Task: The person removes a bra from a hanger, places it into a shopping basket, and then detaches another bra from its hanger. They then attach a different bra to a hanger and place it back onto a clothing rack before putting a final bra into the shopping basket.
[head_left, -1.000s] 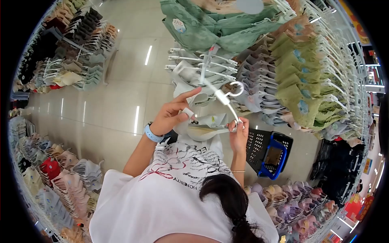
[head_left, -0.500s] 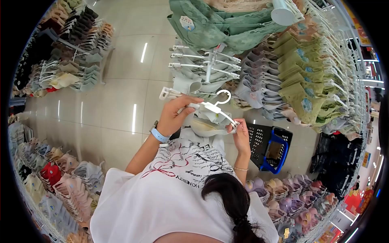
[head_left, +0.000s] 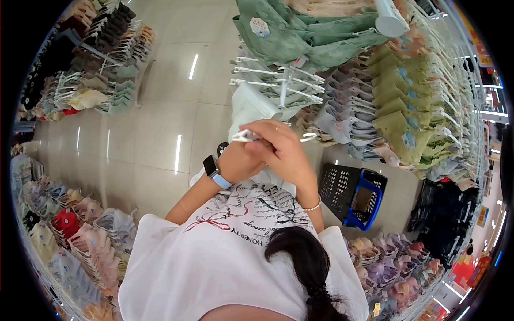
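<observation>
A white clip hanger [head_left: 309, 137] runs behind my hands at chest height, its hook showing to the right. Its clip end [head_left: 245, 136] pokes out at the left. Wearing a watch, my left hand [head_left: 240, 162] is closed on the hanger, fingers partly covered by the other hand. My right hand [head_left: 285, 152] crosses over it, fingers bent around the clip end. Whatever hangs from the hanger is hidden behind the hands. Just beyond, a pale garment [head_left: 250, 109] hangs below a rack arm [head_left: 284, 88] with several white hangers.
Green bras [head_left: 310, 40] hang at the top of the rack, and olive ones [head_left: 399, 101] to its right. A black and blue shopping basket [head_left: 350, 195] stands on the floor at right. More bra racks [head_left: 91, 241] line the lower left.
My right hand has moved left from the hanger's right end and now overlaps my left hand at the left clip. The hanger's middle and the pale cup below it are now covered.
</observation>
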Demonstrator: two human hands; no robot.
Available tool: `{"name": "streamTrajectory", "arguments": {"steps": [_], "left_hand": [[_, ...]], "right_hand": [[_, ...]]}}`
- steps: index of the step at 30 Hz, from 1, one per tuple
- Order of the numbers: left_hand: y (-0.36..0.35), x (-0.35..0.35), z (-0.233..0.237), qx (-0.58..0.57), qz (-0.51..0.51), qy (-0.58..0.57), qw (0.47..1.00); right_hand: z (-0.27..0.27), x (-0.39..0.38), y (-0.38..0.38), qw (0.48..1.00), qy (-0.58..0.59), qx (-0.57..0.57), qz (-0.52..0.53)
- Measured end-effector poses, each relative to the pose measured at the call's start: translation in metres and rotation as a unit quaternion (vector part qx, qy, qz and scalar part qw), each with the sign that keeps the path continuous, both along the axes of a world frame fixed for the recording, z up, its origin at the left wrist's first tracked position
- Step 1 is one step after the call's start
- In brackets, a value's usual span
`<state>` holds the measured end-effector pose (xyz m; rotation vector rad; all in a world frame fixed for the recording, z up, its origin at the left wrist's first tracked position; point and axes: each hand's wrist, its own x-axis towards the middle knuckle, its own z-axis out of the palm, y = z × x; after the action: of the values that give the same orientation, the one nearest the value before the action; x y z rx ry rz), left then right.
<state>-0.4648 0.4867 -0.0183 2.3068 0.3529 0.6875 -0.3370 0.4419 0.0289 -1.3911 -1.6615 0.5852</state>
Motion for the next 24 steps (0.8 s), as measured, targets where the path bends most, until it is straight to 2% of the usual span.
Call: {"name": "streamTrajectory", "arguments": {"steps": [2, 4, 5, 7, 8, 10, 11, 14, 17, 18, 20, 24], "left_hand": [[0.002, -0.004, -0.002, 0.030, 0.026, -0.014, 0.999], [0.006, -0.005, 0.004, 0.045, 0.014, -0.097, 0.994], [0.008, -0.007, 0.003, 0.043, 0.018, -0.097, 0.994], [0.012, -0.012, 0.000, -0.024, 0.091, -0.113, 0.989], [0.011, -0.014, 0.001, -0.028, 0.094, -0.113, 0.989], [0.012, -0.016, 0.009, -0.111, 0.143, -0.079, 0.980], [0.014, -0.015, 0.012, -0.099, 0.145, -0.095, 0.980], [0.018, -0.016, 0.020, -0.079, 0.129, -0.088, 0.985], [0.018, -0.015, 0.022, -0.088, 0.087, -0.062, 0.990], [0.015, -0.014, 0.020, -0.089, 0.087, -0.062, 0.990], [0.009, -0.012, 0.018, -0.165, 0.108, -0.092, 0.976], [0.008, -0.012, 0.024, -0.167, 0.094, -0.044, 0.980]], "right_hand": [[-0.001, -0.003, 0.002, 0.999, -0.004, -0.008, 0.045], [0.004, -0.002, -0.005, 0.997, 0.054, -0.048, 0.010], [0.002, 0.000, -0.008, 0.997, 0.053, -0.051, 0.013], [-0.007, 0.006, -0.014, 0.978, 0.174, 0.050, -0.107], [-0.006, 0.008, -0.016, 0.978, 0.173, 0.046, -0.105], [-0.004, 0.012, -0.020, 0.982, 0.102, 0.081, -0.135], [-0.003, 0.016, -0.024, 0.988, 0.046, 0.047, -0.139], [0.002, 0.014, -0.027, 0.988, 0.009, 0.017, -0.156], [-0.001, 0.015, -0.023, 0.988, 0.022, 0.067, -0.134], [-0.002, 0.015, -0.023, 0.989, 0.022, 0.065, -0.134], [-0.004, 0.015, -0.023, 0.992, 0.011, 0.052, -0.117], [-0.005, 0.016, -0.024, 0.992, 0.007, 0.040, -0.119]]}}
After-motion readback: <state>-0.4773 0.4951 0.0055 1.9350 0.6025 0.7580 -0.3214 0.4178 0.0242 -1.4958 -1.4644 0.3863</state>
